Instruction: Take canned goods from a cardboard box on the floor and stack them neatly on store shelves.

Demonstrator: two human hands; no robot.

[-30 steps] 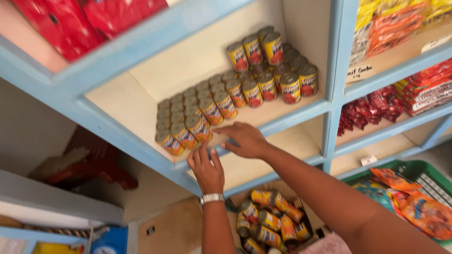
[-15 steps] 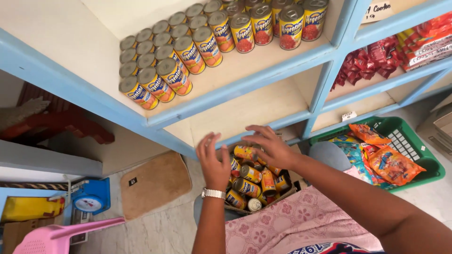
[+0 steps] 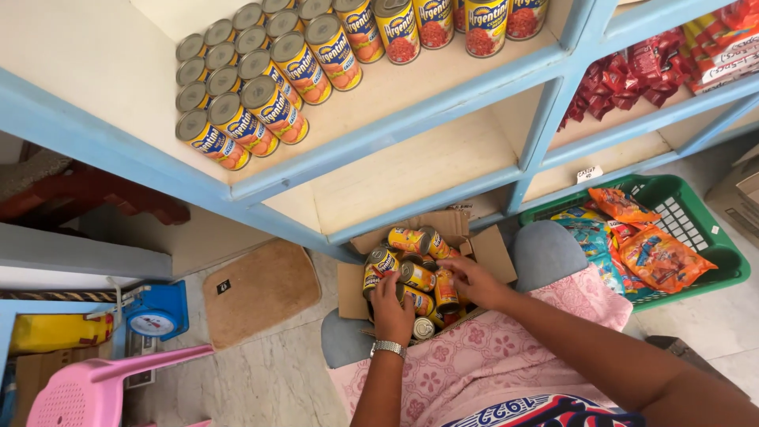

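Head view, current state: both hands have come down from the shelf edge, where they were a second ago, into the cardboard box (image 3: 482,253) on the person's lap. The work has thus passed from placing cans on the shelf to picking up more.

Left hand (image 3: 391,304): fingers curled over a can at the 9 o'clock side of the box; grip closing on that can, though full closure cannot be confirmed. A metal watch (image 3: 388,347) sits on this wrist.

Right hand (image 3: 474,281): fingers wrapped round an upright can (image 3: 445,289) at the centre of the box; grip clenched on it.

Counts:
- Cans in the box: about eight visible, yellow-labelled, most lying on their sides; some are hidden by the hands.
- Cans on the shelf (image 3: 379,126), 12 o'clock: one block of about thirteen at the left (image 3: 237,79), plus about five red-labelled ones in a row at the top edge.
- Green basket (image 3: 711,261), 3 o'clock: one, holding snack packets.
- Blue scale (image 3: 154,316), 9 o'clock: one.
- Pink plastic chair (image 3: 95,387), 8 o'clock: one.
- Brown mat (image 3: 257,289) on the floor: one.
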